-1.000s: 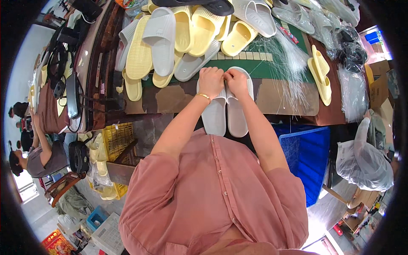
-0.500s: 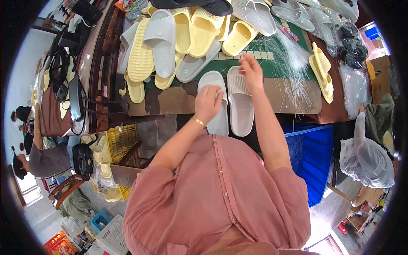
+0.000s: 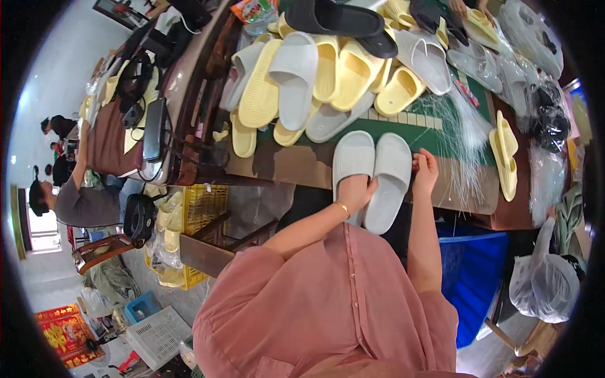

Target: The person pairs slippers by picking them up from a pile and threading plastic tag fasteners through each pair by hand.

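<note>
A pair of light grey slide slippers lies side by side at the table's front edge: the left slipper (image 3: 353,154) and the right slipper (image 3: 389,173). My left hand (image 3: 355,192) grips the pair at the left slipper's foot opening, its thumb against the right slipper; its other fingers are partly hidden. Just right of the pair hovers my right hand (image 3: 425,173), its fingertips drawn together in a pinch. Whatever is between them is too fine to make out. A bundle of thin clear plastic strands (image 3: 466,145) lies beyond that hand.
Yellow slippers (image 3: 260,88), grey ones and a black slipper (image 3: 334,17) are heaped at the back. A yellow pair (image 3: 503,154) rests at the right. Below the table stand a blue bin (image 3: 472,277) and a yellow crate (image 3: 205,211). Another person (image 3: 85,201) sits at the left.
The two slippers have come together, and my left hand has closed on them. My right hand has come down from above the right slipper to its right side. The view has shifted.
</note>
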Tool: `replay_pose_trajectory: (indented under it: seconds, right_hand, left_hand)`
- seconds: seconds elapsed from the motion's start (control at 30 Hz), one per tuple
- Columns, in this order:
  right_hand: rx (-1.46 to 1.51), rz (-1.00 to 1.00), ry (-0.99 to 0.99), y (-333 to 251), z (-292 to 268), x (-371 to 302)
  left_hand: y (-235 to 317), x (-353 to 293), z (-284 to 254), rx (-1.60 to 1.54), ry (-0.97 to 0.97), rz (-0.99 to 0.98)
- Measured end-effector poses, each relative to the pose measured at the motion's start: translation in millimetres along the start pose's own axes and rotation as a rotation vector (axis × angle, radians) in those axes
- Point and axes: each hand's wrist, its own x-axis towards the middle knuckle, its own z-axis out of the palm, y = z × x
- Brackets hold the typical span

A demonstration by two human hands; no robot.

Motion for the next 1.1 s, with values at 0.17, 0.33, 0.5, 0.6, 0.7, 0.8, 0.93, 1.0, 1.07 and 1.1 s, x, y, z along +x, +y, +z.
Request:
replay_pose_trajectory:
  seconds: [0.17,0.33,0.5,0.6,0.7,0.8,0.93,1.0,1.07,1.1]
  right_hand:
    - [0.213,0.072,0.000,8.0,-11.1,6.8]
    - [0.155,0.080,-0.071,4.4,-19.2,7.8]
    - [0.095,0.084,-0.027,-4.9,-24.8,1.3]
    - [0.064,0.085,-0.051,-9.9,-3.4,0.1]
    - [0.100,0.138,-0.041,-15.0,-2.9,0.3]
    - [0.039,0.047,0.067,-28.7,-42.2,9.5]
    - [-0.319,-0.419,0.424,-65.8,-114.2,47.0]
    - [-0.388,-0.532,0.534,-79.6,-161.8,76.1]
    - [-0.590,-0.544,0.583,-98.4,-193.3,97.7]
    - [-0.592,-0.547,0.588,-104.2,-200.5,106.1]
  left_hand:
    - [20.7,0.3,-61.0,0.073,0.111,0.114]
    - [28.1,63.5,-188.3,0.159,0.320,0.070]
    - [27.9,162.3,-297.9,0.183,0.474,0.016]
    - [-49.2,209.6,-331.7,0.010,0.503,-0.004]
    - [-87.2,214.1,-313.1,0.170,0.357,0.013]
    - [-74.9,198.3,-273.4,0.195,0.371,0.047]
    - [-81.7,175.5,-255.9,0.242,0.521,0.288]
    - [-65.2,162.4,-248.7,0.244,0.569,0.338]
    - [-49.2,143.8,-239.4,0.261,0.648,0.395]
    - [-44.2,134.8,-232.2,0.256,0.648,0.398]
